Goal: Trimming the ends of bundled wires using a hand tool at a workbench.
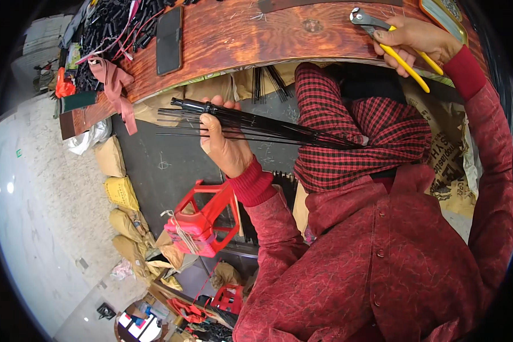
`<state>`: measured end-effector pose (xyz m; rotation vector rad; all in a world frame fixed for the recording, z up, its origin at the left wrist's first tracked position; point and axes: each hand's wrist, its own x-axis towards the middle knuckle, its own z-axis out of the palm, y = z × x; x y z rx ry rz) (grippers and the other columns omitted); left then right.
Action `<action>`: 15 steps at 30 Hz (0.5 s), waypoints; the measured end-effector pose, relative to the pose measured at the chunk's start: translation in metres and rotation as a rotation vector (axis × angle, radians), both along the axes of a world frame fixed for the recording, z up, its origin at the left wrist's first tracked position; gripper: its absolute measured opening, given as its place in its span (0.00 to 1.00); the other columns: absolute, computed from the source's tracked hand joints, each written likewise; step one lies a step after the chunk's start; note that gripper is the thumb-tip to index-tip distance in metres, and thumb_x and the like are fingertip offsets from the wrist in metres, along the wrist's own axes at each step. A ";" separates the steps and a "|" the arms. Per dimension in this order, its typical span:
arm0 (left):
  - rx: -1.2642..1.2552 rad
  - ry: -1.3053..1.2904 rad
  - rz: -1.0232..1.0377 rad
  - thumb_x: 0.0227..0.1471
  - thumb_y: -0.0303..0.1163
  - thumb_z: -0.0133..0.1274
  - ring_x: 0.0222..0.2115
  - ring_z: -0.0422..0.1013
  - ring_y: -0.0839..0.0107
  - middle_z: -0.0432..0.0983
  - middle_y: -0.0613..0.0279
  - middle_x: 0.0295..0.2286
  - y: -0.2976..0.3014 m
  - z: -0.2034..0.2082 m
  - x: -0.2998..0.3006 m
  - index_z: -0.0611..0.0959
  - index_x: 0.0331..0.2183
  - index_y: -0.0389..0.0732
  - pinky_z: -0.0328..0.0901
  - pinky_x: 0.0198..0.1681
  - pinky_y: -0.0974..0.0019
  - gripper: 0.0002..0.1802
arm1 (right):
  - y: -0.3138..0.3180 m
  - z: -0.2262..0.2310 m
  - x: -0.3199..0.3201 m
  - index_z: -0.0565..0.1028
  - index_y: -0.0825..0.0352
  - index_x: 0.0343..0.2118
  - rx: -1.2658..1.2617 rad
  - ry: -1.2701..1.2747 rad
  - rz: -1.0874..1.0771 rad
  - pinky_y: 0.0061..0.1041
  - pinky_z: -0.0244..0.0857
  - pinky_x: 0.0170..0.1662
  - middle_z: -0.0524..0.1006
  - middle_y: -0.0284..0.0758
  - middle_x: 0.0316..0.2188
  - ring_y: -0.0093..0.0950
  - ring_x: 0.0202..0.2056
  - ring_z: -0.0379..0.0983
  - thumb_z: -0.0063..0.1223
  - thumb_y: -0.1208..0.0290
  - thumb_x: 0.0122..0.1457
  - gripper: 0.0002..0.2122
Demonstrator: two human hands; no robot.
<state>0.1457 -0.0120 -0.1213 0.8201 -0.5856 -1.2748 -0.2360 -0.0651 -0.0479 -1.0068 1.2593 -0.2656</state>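
Observation:
My left hand [229,145] is closed round a folded black umbrella frame [302,132], a bundle of thin dark ribs with a thicker black tube at one end. Its tube end points left past my thumb, some ribs fan loosely beside it, and the far end reaches over my checked lap cloth [376,122]. At the upper right my right hand [419,43] grips end-cutting pliers [406,64] with yellow handles. The handles are spread, and the metal head points left over the wooden table, apart from the frame.
The reddish wooden table [233,34] curves across the top, with a dark phone [169,41], a heap of black parts [119,25] and wire scraps on it. More black rods [270,82] lie below its edge. A red stool [205,219] stands lower left, near several sacks.

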 end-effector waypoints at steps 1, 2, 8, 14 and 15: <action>0.000 0.001 0.001 0.58 0.39 0.54 0.37 0.74 0.66 0.76 0.56 0.41 0.001 0.001 0.001 0.70 0.50 0.37 0.69 0.45 0.59 0.23 | 0.001 -0.001 0.000 0.71 0.68 0.31 0.001 0.004 0.007 0.15 0.71 0.18 0.74 0.34 0.17 0.21 0.15 0.74 0.46 0.56 0.64 0.17; -0.001 0.006 0.008 0.58 0.39 0.54 0.37 0.74 0.66 0.76 0.56 0.41 0.002 0.001 0.001 0.70 0.50 0.37 0.69 0.45 0.59 0.23 | 0.002 -0.002 -0.001 0.71 0.68 0.31 -0.013 0.008 -0.004 0.15 0.71 0.18 0.74 0.35 0.17 0.21 0.15 0.74 0.46 0.56 0.64 0.17; 0.010 0.016 0.013 0.58 0.37 0.54 0.37 0.74 0.66 0.76 0.54 0.40 0.011 0.006 -0.005 0.71 0.50 0.37 0.70 0.44 0.58 0.22 | 0.006 0.004 -0.005 0.71 0.67 0.32 0.028 0.043 -0.065 0.16 0.70 0.18 0.74 0.35 0.17 0.22 0.16 0.75 0.46 0.57 0.65 0.15; -0.073 -0.073 -0.049 0.55 0.33 0.57 0.36 0.75 0.63 0.76 0.51 0.39 0.023 0.034 -0.021 0.71 0.49 0.34 0.71 0.44 0.56 0.23 | 0.000 0.007 0.003 0.73 0.68 0.35 0.049 0.119 0.020 0.18 0.72 0.20 0.76 0.33 0.20 0.22 0.18 0.76 0.46 0.57 0.65 0.16; -0.082 -0.082 -0.065 0.55 0.33 0.58 0.36 0.75 0.63 0.76 0.51 0.39 0.026 0.042 -0.027 0.71 0.49 0.34 0.71 0.44 0.56 0.23 | -0.002 0.007 0.003 0.73 0.68 0.35 0.043 0.107 0.056 0.19 0.73 0.21 0.77 0.34 0.22 0.23 0.19 0.77 0.45 0.57 0.65 0.16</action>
